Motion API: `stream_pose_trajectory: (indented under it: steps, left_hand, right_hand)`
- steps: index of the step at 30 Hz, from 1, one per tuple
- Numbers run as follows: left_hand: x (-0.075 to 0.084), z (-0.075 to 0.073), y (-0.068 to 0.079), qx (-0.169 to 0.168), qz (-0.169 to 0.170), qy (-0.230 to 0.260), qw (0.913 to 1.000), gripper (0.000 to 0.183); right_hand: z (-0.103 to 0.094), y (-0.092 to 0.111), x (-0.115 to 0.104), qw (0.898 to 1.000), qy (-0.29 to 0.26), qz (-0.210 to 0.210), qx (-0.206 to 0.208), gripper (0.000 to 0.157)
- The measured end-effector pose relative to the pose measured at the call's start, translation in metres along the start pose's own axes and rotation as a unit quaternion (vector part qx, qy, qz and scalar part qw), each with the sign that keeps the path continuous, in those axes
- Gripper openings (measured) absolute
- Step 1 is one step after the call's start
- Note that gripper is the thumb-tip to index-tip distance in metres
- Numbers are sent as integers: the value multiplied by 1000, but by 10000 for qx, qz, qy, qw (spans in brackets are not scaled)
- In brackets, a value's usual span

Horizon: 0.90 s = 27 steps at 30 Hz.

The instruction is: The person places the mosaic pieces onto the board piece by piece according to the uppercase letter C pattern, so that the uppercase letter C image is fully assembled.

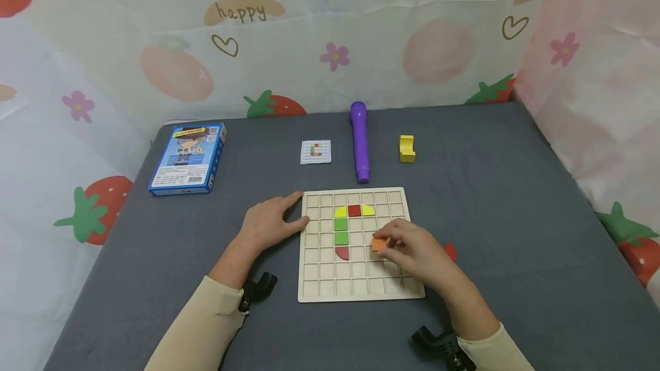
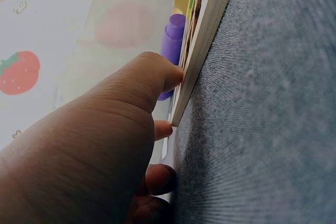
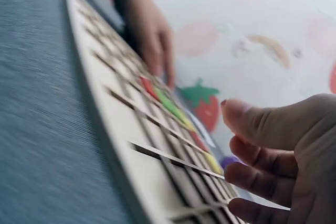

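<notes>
A pale wooden grid board (image 1: 314, 288) lies on the table. My left hand (image 1: 263, 225) touches its left edge, thumb and forefinger outstretched; in the left wrist view the thumb (image 2: 157, 72) meets the board's side. Over the right half of the board, my right hand (image 1: 415, 248) pinches an orange square tile (image 1: 378, 244) between thumb and fingers. Laid in the grid are a yellow quarter-round tile (image 1: 341, 212), a red square tile (image 1: 354, 210), another yellow quarter-round tile (image 1: 368, 210), two green square tiles (image 1: 341, 231) and a red quarter-round tile (image 1: 342, 253).
Behind the board lie a small pattern card (image 1: 315, 152), a purple microphone-shaped stick (image 1: 360, 142) and a yellow notched block (image 1: 407, 149). A blue box (image 1: 188, 159) sits at the back left. Partly hidden by my right hand, a red piece (image 1: 451, 251) rests right of the board.
</notes>
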<state>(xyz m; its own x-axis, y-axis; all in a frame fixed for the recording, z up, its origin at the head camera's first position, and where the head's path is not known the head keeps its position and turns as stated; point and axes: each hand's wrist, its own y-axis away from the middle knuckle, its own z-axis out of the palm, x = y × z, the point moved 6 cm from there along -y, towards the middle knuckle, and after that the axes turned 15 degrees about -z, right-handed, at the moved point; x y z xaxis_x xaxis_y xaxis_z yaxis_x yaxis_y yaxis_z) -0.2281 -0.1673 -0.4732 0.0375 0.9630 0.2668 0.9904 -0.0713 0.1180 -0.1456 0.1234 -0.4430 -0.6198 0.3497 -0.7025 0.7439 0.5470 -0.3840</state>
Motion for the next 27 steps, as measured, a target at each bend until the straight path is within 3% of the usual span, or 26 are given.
stream_pose_trajectory:
  steps: [4, 7, 10, 17, 23, 27]
  left_hand:
    - [0, -1, -1, 16, -5, -23, 10000, 75]
    - [0, -2, -1, 23, -7, -27, 10000, 75]
    - [0, -3, -1, 46, -12, -19, 10000, 75]
    - [0, -2, -3, 97, 48, -17, 9999, 73]
    - [2, 0, -2, 22, 52, 29, 10000, 74]
    - [1, 1, -1, -11, 38, 21, 10000, 74]
  right_hand:
    - [20, -6, -3, 9988, 240, 8, -434, 23]
    - [30, -9, -4, 9945, 800, -21, -675, 24]
    - [35, -12, -4, 9908, 1187, -113, -637, 29]
    - [36, -10, -1, 9935, 1117, 209, -92, 25]
    - [34, -7, -4, 9905, 1318, 233, -311, 27]
    - [15, -5, -2, 9918, 1218, 271, -267, 26]
